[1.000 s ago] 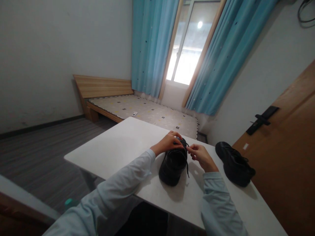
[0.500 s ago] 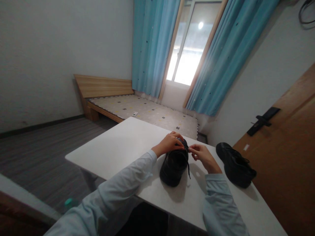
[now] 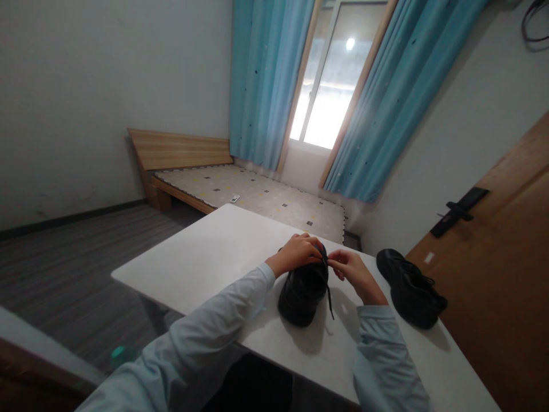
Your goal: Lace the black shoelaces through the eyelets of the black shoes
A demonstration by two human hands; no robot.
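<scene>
A black lace-up shoe (image 3: 300,297) stands on the white table (image 3: 206,246), its heel towards me. Over its lacing, my left hand (image 3: 295,253) is closed on the upper part, though its fingertips are partly hidden. At the shoe's right side, my right hand (image 3: 349,269) pinches a black shoelace (image 3: 325,260) between thumb and fingers. One loose lace end hangs down the shoe's right side. The second black shoe (image 3: 412,289) rests near the table's right edge, apart from both hands.
Beyond the table is a bed (image 3: 257,189) with a small white remote-like object (image 3: 234,198) on it. A wooden door (image 3: 493,257) stands close on the right. Blue curtains (image 3: 270,86) flank the window. Something green (image 3: 119,356) is low at the left.
My left hand has shifted slightly, its fingers now lower and more curled over the lacing. The right hand has barely moved and still pinches the lace.
</scene>
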